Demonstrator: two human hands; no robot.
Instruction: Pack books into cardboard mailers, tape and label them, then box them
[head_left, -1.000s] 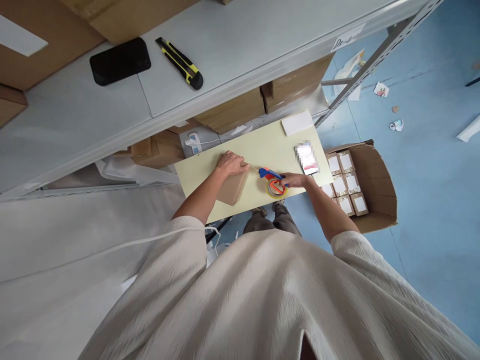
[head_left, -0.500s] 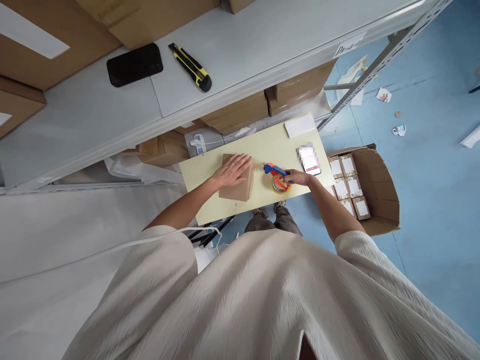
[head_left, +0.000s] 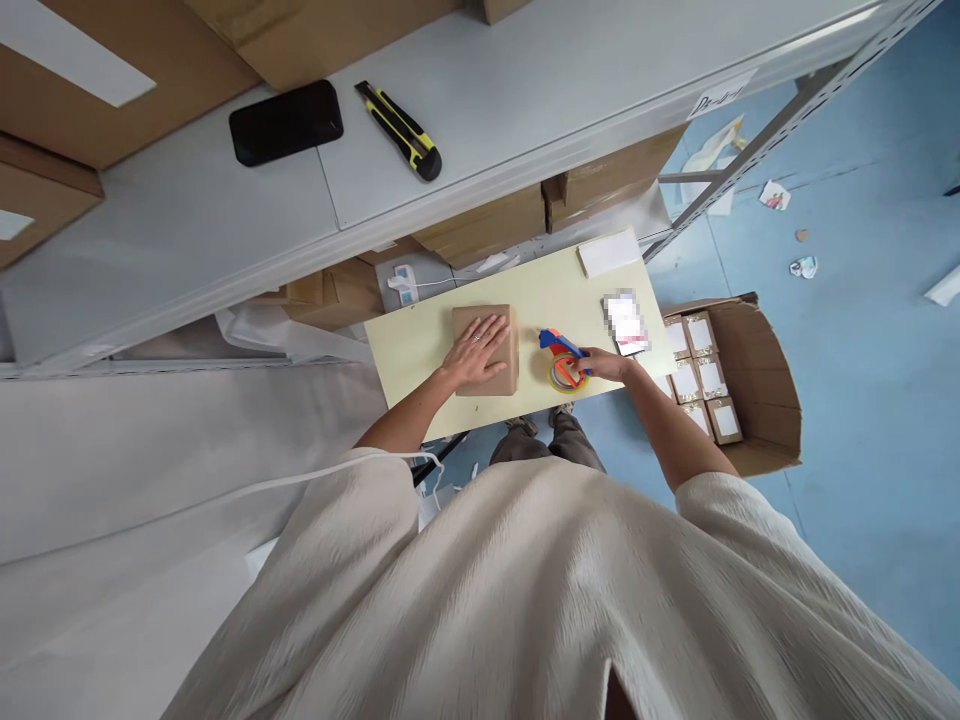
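A small brown cardboard box (head_left: 501,327) lies flat on the pale yellow table (head_left: 420,345). My left hand (head_left: 478,350) rests flat on top of it, fingers stretched out. Just right of the box, my right hand (head_left: 607,364) grips a tape dispenser (head_left: 564,362) with a blue and orange body and a yellowish tape roll. The dispenser's front points toward the box's right edge, close to it.
A white card (head_left: 609,251) and a blurred printed item (head_left: 625,321) lie on the table's far right. An open carton of small white-labelled boxes (head_left: 705,375) stands on the blue floor. A grey shelf (head_left: 187,230) above holds a black phone (head_left: 286,122), a yellow utility knife (head_left: 401,130) and cardboard boxes.
The box has been laid flat from a tilted position. My left hand went from gripping its edge to lying open on top. The tape dispenser stayed beside it.
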